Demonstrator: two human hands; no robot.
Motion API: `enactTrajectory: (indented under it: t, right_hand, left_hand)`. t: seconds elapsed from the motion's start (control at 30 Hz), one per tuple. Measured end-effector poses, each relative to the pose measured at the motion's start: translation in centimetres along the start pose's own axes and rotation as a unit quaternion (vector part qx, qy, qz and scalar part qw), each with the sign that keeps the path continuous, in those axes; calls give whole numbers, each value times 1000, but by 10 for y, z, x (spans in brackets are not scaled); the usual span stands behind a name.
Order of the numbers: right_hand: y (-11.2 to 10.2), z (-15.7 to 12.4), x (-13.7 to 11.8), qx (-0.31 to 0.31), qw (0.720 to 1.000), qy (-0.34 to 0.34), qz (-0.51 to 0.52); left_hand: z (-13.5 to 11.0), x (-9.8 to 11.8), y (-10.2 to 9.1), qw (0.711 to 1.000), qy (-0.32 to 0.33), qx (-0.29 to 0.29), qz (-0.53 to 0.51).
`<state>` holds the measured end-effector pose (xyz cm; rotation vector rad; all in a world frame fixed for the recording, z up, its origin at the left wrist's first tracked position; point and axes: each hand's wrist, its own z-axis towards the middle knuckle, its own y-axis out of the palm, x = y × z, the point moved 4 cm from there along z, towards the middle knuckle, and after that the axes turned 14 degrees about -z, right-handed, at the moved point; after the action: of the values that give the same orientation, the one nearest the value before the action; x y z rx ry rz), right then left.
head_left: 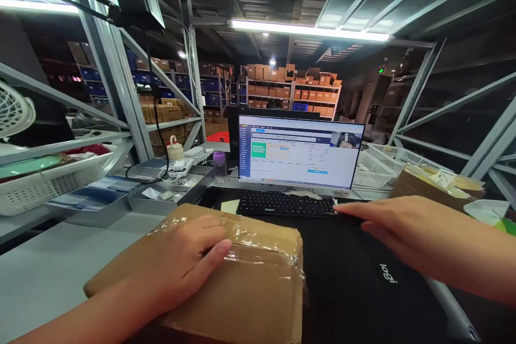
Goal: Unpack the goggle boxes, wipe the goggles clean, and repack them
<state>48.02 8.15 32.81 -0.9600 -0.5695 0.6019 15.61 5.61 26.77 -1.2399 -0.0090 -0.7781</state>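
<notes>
A brown cardboard box (258, 290) with shiny clear tape across its top lies in front of me. My left hand (197, 250) rests on the box, thumb apart from the fingers, which lie across the taped top. To the right, my right hand (397, 226) reaches over with its index finger stretched out. That fingertip touches, or is just above, the right end of a black keyboard (282, 202); contact is hard to judge. Nothing shows in the right hand, though its lower fingers are partly hidden. Behind the keyboard stands a lit monitor (298, 153) showing a web page.
Under the box and keyboard lies a black desk mat (355, 290). Grey trays (169, 188) and a purple-capped bottle (220, 167) stand left of the monitor. An open carton (415, 188) and white baskets (373, 169) are at right. Metal posts (191, 64) frame the bench.
</notes>
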Motion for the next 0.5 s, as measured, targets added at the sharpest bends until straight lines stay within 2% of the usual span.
enactTrajectory:
  t: [0.07,0.17,0.27,0.37,0.43,0.5]
  right_hand:
    - [6,13,-12,-34,999,-18,-1]
    - [20,36,-38,-117,990,-73,21]
    - [20,50,-53,-194,973,-118,37]
    - [8,51,-52,-259,957,-122,44]
    - [4,43,-47,-325,938,-121,21]
    - [4,32,-39,-366,925,-100,-16]
  left_hand:
    - [-1,1,-1,1000,5,13,0]
    - [-3,1,-1,1000,6,5,1]
    - [-9,0,0,1000,8,-10,7]
    - [-17,0,-2,999,35,32,5]
    - [-23,1,-3,995,74,70,-4]
    - [-27,3,-3,991,108,84,-12]
